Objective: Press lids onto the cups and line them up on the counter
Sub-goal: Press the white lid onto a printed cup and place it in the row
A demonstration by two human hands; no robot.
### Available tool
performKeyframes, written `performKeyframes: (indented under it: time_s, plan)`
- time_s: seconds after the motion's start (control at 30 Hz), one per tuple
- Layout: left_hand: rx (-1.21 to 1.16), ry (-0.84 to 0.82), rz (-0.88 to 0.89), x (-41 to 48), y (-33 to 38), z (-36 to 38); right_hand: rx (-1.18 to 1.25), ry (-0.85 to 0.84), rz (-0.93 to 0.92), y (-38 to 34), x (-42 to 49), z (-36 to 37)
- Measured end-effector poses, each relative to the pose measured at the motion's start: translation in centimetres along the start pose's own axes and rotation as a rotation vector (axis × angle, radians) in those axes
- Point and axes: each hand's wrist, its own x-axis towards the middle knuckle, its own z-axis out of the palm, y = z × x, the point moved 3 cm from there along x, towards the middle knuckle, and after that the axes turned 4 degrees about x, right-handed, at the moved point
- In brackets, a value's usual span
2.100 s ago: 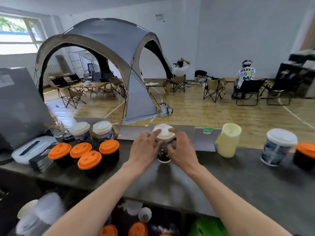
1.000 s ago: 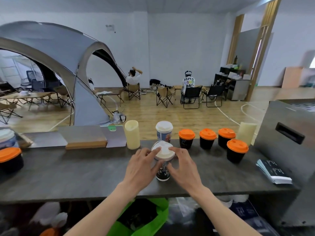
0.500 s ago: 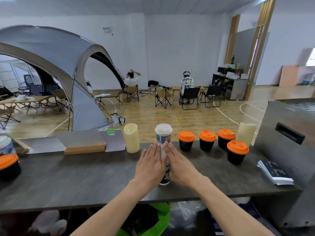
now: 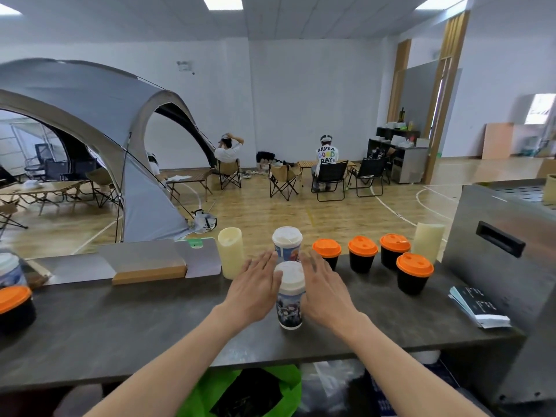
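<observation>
Flanking the cup (image 4: 289,299), both hands lie flat with fingers straight: the left hand (image 4: 255,291) against or just beside its left wall, the right hand (image 4: 326,291) likewise on its right. Neither curls round it, and whether the palms touch it I cannot tell. Its white lid (image 4: 290,273) looks seated level, so pressing seems done and lining up is the step in hand. It stands upright on the counter (image 4: 120,326), directly in front of the rear cup (image 4: 286,245), which heads a row with the orange-lidded cups (image 4: 362,257) to the right. Next, I judge, it needs an even, low push from both sides into that row, since a tall cup may tip.
</observation>
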Motion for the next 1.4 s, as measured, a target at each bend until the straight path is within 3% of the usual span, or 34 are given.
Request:
performKeyframes:
  time_s: [0.2, 0.63, 0.9, 1.23, 1.4]
  plan:
    - [0.076, -0.033, 0.059, -0.7, 1.6, 2.3, -0.011, -0.201, -0.057, 0.8, 0.9, 3.1]
    - [0.126, -0.042, 0.04, 0.7, -0.6, -0.1, 0.028, -0.051, -0.006, 0.2, 0.9, 0.0]
    - [0.042, -0.071, 0.04, 1.0, 1.1, 2.0, 0.035, -0.248, -0.034, 0.3, 1.4, 1.4]
    - [0.122, 0.048, -0.014, 1.2, -0.3, 0.9, -0.08, -0.152, 0.038, -0.2, 1.6, 0.5]
    - [0.062, 0.053, 0.017, 1.7, 0.5, 0.1, 0.003, -0.113, 0.008, 0.3, 2.6, 0.2]
